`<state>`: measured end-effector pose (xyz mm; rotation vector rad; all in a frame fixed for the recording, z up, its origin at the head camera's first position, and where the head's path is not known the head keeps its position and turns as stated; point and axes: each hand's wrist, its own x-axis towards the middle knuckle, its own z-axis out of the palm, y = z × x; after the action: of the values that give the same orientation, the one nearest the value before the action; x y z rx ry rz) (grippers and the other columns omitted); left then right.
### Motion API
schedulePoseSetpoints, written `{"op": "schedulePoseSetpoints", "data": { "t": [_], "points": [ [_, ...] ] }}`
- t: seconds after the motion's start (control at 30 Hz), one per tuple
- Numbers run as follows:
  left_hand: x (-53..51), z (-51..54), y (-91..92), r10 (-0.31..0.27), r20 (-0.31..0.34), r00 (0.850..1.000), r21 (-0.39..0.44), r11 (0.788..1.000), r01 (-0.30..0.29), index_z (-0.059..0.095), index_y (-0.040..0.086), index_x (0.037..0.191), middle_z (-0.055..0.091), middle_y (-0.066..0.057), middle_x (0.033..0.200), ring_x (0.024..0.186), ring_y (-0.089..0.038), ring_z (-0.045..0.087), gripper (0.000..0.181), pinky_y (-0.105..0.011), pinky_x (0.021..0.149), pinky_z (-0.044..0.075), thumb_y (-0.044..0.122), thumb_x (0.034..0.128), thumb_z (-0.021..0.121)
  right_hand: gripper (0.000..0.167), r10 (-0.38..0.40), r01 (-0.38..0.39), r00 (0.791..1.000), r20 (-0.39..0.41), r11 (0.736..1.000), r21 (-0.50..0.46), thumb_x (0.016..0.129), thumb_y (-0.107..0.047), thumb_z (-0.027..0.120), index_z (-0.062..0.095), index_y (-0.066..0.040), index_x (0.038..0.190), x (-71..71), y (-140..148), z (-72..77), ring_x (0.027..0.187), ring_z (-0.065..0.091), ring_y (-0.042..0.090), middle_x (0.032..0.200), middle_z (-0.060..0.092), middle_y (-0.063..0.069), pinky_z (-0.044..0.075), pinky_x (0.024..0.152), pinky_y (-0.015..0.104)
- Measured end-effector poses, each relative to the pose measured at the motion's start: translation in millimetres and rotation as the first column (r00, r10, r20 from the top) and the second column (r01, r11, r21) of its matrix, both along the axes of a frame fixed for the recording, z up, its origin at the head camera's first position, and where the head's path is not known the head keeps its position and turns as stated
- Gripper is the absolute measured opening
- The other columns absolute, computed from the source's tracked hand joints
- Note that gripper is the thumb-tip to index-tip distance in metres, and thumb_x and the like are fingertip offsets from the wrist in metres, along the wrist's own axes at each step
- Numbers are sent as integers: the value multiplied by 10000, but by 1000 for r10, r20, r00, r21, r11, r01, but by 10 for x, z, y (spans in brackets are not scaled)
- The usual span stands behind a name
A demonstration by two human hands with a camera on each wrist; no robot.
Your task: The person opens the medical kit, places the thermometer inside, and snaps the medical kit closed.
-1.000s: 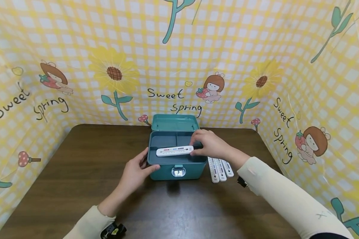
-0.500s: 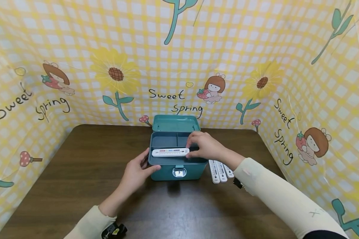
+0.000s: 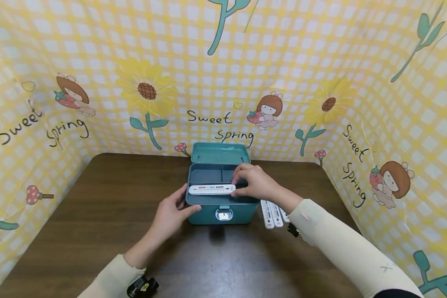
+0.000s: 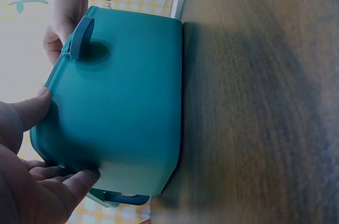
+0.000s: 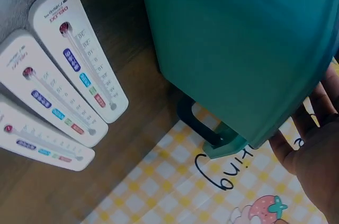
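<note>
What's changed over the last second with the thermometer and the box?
The white thermometer has shifted slightly left over the teal box and gone from tilted to nearly level. The right hand moved left with it, still pinching its right end. Nothing was let go. The left hand stays on the box's left side, the lid stays open, and three other thermometers remain on the table.

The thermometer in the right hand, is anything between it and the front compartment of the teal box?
Nothing visible: the right hand holds the thermometer over or in the front compartment, and the lid stands open behind. The left hand grips the teal box at its left side, out of the way.
</note>
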<state>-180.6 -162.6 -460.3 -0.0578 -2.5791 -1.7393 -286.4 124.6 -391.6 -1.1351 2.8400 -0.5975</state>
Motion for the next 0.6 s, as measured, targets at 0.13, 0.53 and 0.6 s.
{"op": "schedulePoseSetpoints", "data": {
  "t": [0.13, 0.53, 0.6],
  "points": [
    [7, -2, 17, 1, 5, 1000, 3, 1000, -1, 340, 103, 1603, 422, -139, 1602, 1400, -281, 510, 936, -380, 1034, 514, 391, 862, 833, 264, 12, -12, 1000, -7, 1000, 1, 822, -449, 861, 754, -253, 964, -19, 16, -58, 1149, 545, 135, 1212, 600, -75, 377, 1111, 483],
    [9, 0, -3, -2, 8, 1000, 11, 1000, 2, 343, 107, 1603, 429, -134, 1599, 1397, -274, 516, 952, -371, 1032, 512, 421, 850, 835, 273, -101, 102, 991, -90, 995, 6, 788, -424, 891, 813, -207, 933, 117, -56, -124, 1166, 558, 193, 1193, 638, -40, 381, 1129, 486],
    [5, -1, -4, 0, 8, 1000, 11, 1000, 0, 344, 118, 1604, 430, -126, 1599, 1396, -268, 518, 955, -364, 1029, 513, 433, 847, 834, 274, -122, 123, 987, -101, 992, 2, 780, -427, 895, 819, -205, 921, 134, -69, -127, 1155, 557, 194, 1185, 642, -41, 394, 1120, 482]
  ]
}}
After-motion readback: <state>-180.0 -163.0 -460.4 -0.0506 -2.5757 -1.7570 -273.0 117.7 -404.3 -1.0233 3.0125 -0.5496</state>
